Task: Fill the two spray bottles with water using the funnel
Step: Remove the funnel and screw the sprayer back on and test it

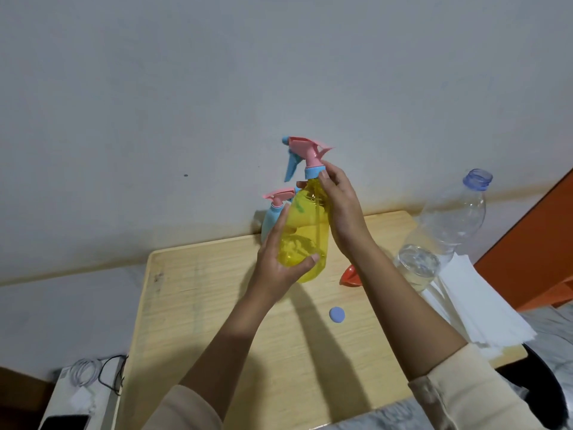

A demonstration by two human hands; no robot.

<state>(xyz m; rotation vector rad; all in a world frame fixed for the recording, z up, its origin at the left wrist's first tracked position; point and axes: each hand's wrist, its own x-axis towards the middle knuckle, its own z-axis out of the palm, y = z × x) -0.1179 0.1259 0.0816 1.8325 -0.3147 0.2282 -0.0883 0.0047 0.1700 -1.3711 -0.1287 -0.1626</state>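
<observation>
Bottle number one is in play: the yellow spray bottle (305,234) stands upright near the back middle of the wooden table (201,305), its base at or just above the surface. I can't tell whether it touches. The left hand (279,262) wraps the lower body, fingers behind and thumb curled across the front, and that looks like a bracing grip to stop the bottle turning. The right hand (341,209) comes in from the side, fingertips and thumb closing around the blue collar (313,172) under the pink trigger head (305,147). One hand steadies and the other works the screw ring, so my read is that the head is being turned. Which way is anyone's guess, and I can't make out a water level through the tinted plastic.

Just behind and to the left, the second spray bottle (272,214) waits against the wall, blue-bodied with its head on, parked out of the way. The red funnel (348,276) lies on the table to the right, half hidden by the right forearm but within easy reach. Beyond it the clear water bottle (443,231) stands uncapped with water low in its base, ready for pouring. Its blue cap (336,315) sits alone on the table, nearer the person. A stack of white paper (474,305) lies at the right edge, handy for spills I'd say. Off the table at lower left, some cables (90,370) rest on a white box.
</observation>
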